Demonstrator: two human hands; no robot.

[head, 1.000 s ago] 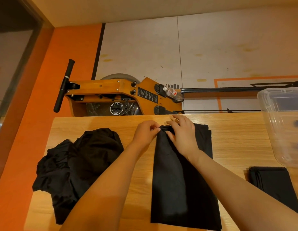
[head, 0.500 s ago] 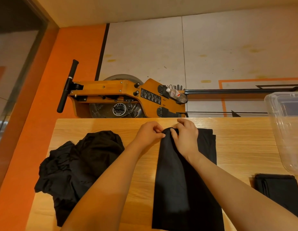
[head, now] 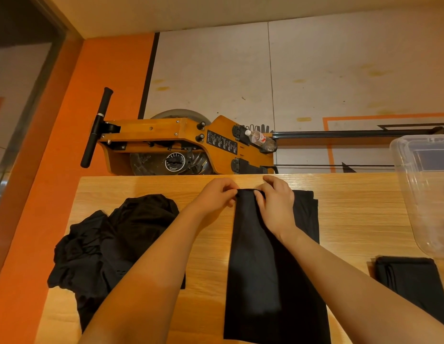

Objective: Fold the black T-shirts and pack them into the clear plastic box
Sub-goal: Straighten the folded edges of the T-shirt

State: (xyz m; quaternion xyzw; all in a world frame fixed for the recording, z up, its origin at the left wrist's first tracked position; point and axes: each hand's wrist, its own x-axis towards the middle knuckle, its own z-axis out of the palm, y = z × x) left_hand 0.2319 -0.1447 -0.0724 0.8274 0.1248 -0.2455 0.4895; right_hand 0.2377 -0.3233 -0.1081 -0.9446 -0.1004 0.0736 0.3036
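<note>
Premises: gym or fitness room. Evidence: wooden rowing machine (head: 181, 145) stored on edge beyond wooden table (head: 352, 214), water bottle (head: 260, 140) lodged in its frame; orange wall (head: 92, 83); pale floor with orange line markings (head: 365, 117).

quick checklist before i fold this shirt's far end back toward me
1. Both hands on the far edge: left hand and right hand each pinch the far edge of the narrow-folded shirt. Ok.
2. Shirt lying flat and straight on the table: the strip looks smooth, but a layer sticks out on the right near the far end. Not ok.
3. Landing area near you: the near end runs out of frame. Cannot tell.
4. Unfolded pile apart from the strip: bare wood between them. Ok.
5. Clear plastic box open and within reach on the right: no lid visible. Ok.
6. Folded shirt waiting beside the box, not in it. Not ok.
</note>
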